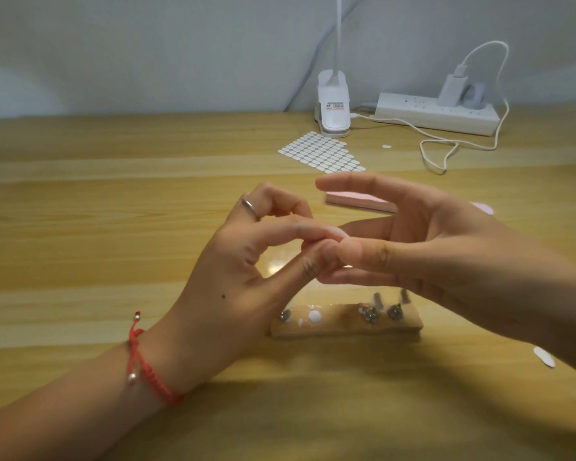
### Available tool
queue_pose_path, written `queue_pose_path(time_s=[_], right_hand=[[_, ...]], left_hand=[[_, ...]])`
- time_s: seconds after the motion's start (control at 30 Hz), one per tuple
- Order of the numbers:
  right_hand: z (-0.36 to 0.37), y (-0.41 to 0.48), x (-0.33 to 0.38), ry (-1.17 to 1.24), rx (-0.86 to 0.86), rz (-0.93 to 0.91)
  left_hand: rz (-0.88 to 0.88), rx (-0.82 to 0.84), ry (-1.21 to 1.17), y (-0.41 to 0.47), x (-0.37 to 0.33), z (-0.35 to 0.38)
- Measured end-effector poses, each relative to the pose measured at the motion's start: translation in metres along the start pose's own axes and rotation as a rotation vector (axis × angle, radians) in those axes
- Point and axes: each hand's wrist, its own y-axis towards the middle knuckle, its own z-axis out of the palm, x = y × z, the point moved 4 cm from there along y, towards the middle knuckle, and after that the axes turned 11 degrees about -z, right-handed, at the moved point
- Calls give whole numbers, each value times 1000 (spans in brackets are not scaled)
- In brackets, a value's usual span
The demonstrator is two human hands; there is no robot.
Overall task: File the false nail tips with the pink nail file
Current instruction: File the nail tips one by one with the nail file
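Hands meet above the wooden table [80, 194], just in front of the pink nail file [359, 202]. The file lies flat on the table & nobody touches it; its right end is hidden behind the right hand [429, 247].

Left hand [246, 261], w/ a ring [249, 206] and a red bracelet [140, 364] at the wrist, has its fingers curled. Thumb & index finger pinch a small pale thing that looks like a false nail tip [335, 231], but it is blurred.

Right hand comes in from the right side. Its thumb presses on that same spot, the index finger is stretched straight above, and the lower fingers reach under the left thumb. Whether this hand really holds the tip, one cannot tell.

Below the hands a wooden holder block [330, 329] w/ small metal stands sits on the table; two more nail tips [378, 299] stand upright on its right part. One loose nail tip [544, 357] lies on the table near the right forearm.

At the back: sticker sheet [320, 154], white clip lamp base [333, 108], power strip [413, 111] w/ a charger [451, 89] plugged in.
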Motion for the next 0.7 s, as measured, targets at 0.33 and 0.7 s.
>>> queue_pose_path(time_s=[0.33,0.7], right_hand=[[-3,0,-2,155,-7,44],[-21,8,22,-459,30,-163]], left_hand=[[-15,69,-70,1,-4,2],[-13,-61,-40,3,-1,-5]])
